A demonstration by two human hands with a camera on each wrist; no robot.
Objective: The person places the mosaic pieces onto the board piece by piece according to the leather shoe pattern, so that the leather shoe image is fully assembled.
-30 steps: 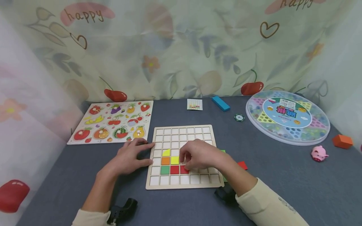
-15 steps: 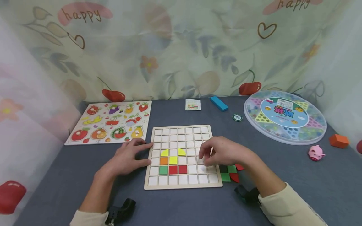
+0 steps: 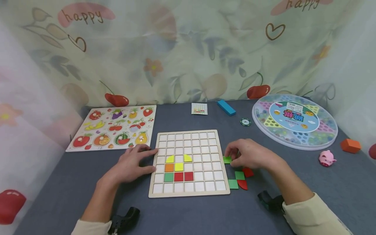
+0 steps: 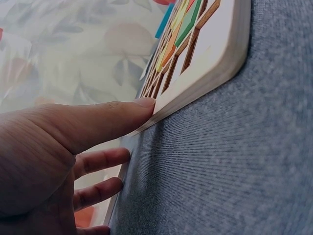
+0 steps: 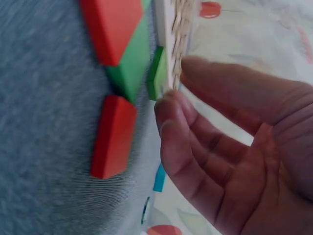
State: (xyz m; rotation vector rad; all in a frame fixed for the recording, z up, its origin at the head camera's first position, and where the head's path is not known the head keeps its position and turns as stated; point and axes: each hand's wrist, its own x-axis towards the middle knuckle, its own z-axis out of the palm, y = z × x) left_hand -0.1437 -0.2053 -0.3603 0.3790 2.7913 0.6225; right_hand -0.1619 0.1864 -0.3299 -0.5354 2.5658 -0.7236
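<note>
1. Step in hand, as judged: fetching the next tile for the grid board (image 3: 189, 163). The right hand (image 3: 249, 155) is off the board's right edge, at the loose tiles on the table (image 3: 293, 182).
2. Right fingers (image 5: 186, 127): curled over a green tile (image 3: 227, 159) lying just beside the board's right edge. Fingertips are at the tile; a closed pinch is not plainly shown, and the tile appears to lie on the table.
3. Left hand (image 3: 133, 163): flat on the table, fingers straight, thumb tip (image 4: 142, 104) touching the board's left edge, steadying it.
4. Board: seven tiles seated left of centre, in three rows: two yellow, orange and yellow, then green and two red. Most cells bare.
5. Other loose tiles (image 3: 239, 180): green and red, clustered just off the board's lower right corner, near the right hand.
6. Next move, as judged, calls for a firm pinch on the green tile's edges, a lift clear of the frame, and square alignment over a bare cell.
</note>
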